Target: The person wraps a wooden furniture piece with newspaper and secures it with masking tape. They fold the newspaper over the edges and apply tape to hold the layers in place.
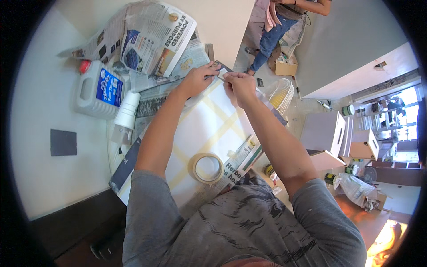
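Note:
Before me lies a white panel (196, 130) crossed by strips of masking tape (218, 137), its edges bordered by newspaper. My left hand (200, 78) rests at the panel's far corner, fingertips on the dark newspaper edge; whether it grips anything is hidden. Beside it, my right hand (242, 86) pinches a small pale piece (223, 71) between thumb and finger. That piece is too small to identify surely. A roll of masking tape (219, 173) lies flat on the panel's near part. A folded newspaper strip (230, 168) runs along the near right edge.
At left stand a paint thinner jug (90, 96) with a red cap and a white plastic container (128, 105). Crumpled newspaper (146, 43) covers the back. Right of the panel is a white fan guard (283, 98). Another person (278, 33) stands beyond; cabinet units (322, 130) occupy the right floor.

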A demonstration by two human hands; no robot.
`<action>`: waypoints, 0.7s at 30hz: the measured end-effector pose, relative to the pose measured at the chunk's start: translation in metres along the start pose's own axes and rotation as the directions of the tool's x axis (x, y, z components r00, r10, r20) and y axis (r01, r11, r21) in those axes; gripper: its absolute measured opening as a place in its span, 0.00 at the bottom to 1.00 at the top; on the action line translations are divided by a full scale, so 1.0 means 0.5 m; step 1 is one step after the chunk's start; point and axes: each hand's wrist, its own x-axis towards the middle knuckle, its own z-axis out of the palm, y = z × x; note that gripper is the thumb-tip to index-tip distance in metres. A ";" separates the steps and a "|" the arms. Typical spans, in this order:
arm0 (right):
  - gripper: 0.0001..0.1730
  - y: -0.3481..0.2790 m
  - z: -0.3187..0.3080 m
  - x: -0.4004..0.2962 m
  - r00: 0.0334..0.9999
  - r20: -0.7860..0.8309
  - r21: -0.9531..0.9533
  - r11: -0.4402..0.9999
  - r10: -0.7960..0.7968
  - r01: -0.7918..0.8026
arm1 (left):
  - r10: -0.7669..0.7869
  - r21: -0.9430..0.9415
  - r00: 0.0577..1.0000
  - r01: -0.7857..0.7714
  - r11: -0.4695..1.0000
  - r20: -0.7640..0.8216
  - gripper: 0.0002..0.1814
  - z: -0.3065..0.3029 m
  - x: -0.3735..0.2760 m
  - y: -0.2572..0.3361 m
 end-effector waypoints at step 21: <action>0.08 -0.017 0.068 0.035 0.926 -0.311 0.058 0.976 0.215 -0.208 | 0.029 -0.088 0.989 -0.042 0.995 -0.145 0.19 0.021 0.002 -0.016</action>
